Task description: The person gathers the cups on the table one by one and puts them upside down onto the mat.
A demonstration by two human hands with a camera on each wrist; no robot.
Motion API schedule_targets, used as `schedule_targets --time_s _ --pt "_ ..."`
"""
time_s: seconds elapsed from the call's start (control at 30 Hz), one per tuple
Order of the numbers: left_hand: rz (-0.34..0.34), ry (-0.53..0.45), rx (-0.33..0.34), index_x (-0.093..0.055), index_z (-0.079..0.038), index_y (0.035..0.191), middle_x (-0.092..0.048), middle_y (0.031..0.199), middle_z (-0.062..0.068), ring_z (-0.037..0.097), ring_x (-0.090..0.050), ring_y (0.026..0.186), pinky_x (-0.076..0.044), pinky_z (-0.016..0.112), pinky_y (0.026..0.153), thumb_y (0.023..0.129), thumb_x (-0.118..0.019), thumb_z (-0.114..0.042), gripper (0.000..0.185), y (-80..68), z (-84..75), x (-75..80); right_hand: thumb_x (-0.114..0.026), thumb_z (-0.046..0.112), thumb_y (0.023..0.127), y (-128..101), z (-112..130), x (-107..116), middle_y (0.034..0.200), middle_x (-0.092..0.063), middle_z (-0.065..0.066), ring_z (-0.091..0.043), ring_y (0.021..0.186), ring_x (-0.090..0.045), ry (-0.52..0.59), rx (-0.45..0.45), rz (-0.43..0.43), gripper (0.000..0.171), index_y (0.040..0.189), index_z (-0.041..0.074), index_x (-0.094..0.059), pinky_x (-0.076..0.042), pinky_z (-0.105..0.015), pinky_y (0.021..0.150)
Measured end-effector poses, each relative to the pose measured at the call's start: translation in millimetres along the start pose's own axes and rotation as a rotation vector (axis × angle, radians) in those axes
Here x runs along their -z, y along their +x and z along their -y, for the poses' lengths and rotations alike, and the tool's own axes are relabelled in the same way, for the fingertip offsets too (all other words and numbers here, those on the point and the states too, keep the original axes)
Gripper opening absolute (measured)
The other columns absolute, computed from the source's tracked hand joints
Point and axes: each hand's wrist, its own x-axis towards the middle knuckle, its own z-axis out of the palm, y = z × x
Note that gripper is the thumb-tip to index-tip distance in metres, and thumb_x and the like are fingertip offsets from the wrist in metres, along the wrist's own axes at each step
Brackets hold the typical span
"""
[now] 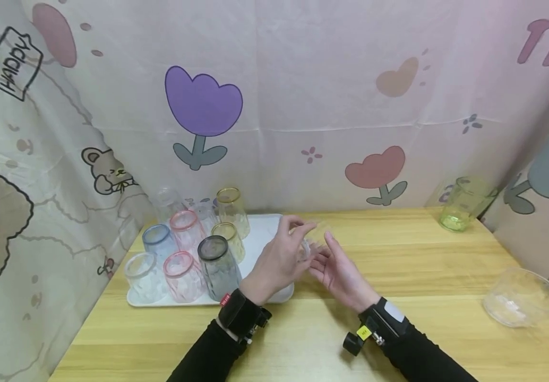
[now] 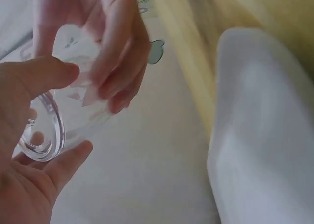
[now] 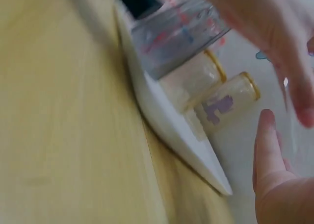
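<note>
A clear glass (image 1: 309, 245) is held just above the wooden table, off the right end of the white tray (image 1: 265, 233). My left hand (image 1: 298, 243) grips it near the rim, with the thumb over the top and the fingers underneath. In the left wrist view the clear glass (image 2: 59, 121) lies between my left hand's thumb and fingers (image 2: 68, 113), and my right hand (image 2: 113, 62) curls over its side. My right hand (image 1: 324, 254) comes in palm up from the right. In the right wrist view my right hand (image 3: 284, 116) is blurred, with the thumb and fingers spread apart.
The tray (image 3: 181, 145) carries several upturned cups, among them a grey one (image 1: 217, 265), a pink one (image 1: 179, 270), a blue one (image 1: 158, 241) and a yellow-rimmed one (image 1: 230, 209). A green glass (image 1: 463, 204) stands at the back right. A clear bowl (image 1: 523, 297) sits by the right edge.
</note>
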Motion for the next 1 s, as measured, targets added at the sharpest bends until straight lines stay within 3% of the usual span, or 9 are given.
schedule_targets --time_s 0.17,0.27,0.4,0.57,0.73,0.83,1.0 --pt "-0.117 0.020 0.089 -0.050 -0.002 0.145 -0.044 0.138 0.023 0.025 -0.066 0.087 -0.056 0.021 0.062 0.080 -0.087 -0.004 0.074 7.5 9.2 18.6 -0.028 0.057 0.110 11.0 4.4 -0.7 0.135 -0.057 -0.026 -0.028 0.112 -0.067 -0.259 0.082 -0.079 0.080 0.149 -0.012 -0.036 -0.057 -0.033 0.097" --pt "-0.217 0.040 0.140 -0.046 0.001 0.143 -0.046 0.138 0.022 0.032 -0.067 0.092 -0.058 0.028 0.061 0.082 -0.086 -0.004 0.073 12.3 14.7 23.5 -0.031 0.040 0.114 18.6 4.9 1.3 0.134 -0.057 -0.031 -0.033 0.108 -0.069 -0.400 0.102 -0.148 0.065 0.147 -0.014 -0.040 -0.060 -0.035 0.092" --pt "-0.305 0.002 0.260 -0.041 0.003 0.145 -0.048 0.142 0.021 0.035 -0.066 0.102 -0.059 0.036 0.065 0.084 -0.084 -0.005 0.076 22.5 17.0 22.5 -0.046 0.019 0.109 24.6 1.6 4.4 0.125 -0.063 -0.031 -0.035 0.100 -0.072 -0.666 0.093 -0.144 0.046 0.142 -0.014 -0.048 -0.062 -0.038 0.086" --pt "-0.359 -0.068 0.443 -0.041 0.001 0.148 -0.053 0.144 0.021 0.038 -0.065 0.108 -0.058 0.045 0.075 0.087 -0.082 -0.011 0.074 40.7 22.6 18.9 -0.064 0.014 0.101 31.4 -2.9 -5.8 0.116 -0.068 -0.020 -0.025 0.084 -0.074 -0.930 0.031 -0.071 0.046 0.139 -0.010 -0.054 -0.063 -0.035 0.077" --pt "-0.371 -0.073 0.554 -0.046 -0.002 0.148 -0.054 0.144 0.019 0.038 -0.058 0.123 -0.054 0.050 0.094 0.088 -0.082 -0.013 0.071 52.8 37.2 11.7 -0.077 0.012 0.092 39.8 -7.1 -18.8 0.104 -0.071 -0.011 -0.017 0.076 -0.069 -1.161 0.052 -0.012 0.046 0.130 -0.009 -0.062 -0.060 -0.031 0.070" --pt "-0.338 -0.055 0.601 -0.046 -0.004 0.151 -0.052 0.147 0.020 0.039 -0.050 0.133 -0.048 0.053 0.105 0.089 -0.082 -0.014 0.073 55.1 45.2 6.6 -0.082 0.011 0.086 42.6 -9.6 -22.1 0.101 -0.072 -0.010 -0.018 0.082 -0.067 -1.282 0.083 -0.027 0.047 0.126 -0.008 -0.065 -0.059 -0.033 0.076" --pt "-0.243 -0.030 0.700 -0.041 -0.007 0.156 -0.048 0.152 0.022 0.042 -0.046 0.136 -0.045 0.056 0.108 0.091 -0.080 -0.018 0.077 56.9 55.9 -0.1 -0.085 0.007 0.081 47.7 -12.2 -23.5 0.106 -0.071 -0.013 -0.024 0.094 -0.066 -1.355 0.120 -0.035 0.049 0.125 -0.007 -0.066 -0.058 -0.042 0.089"
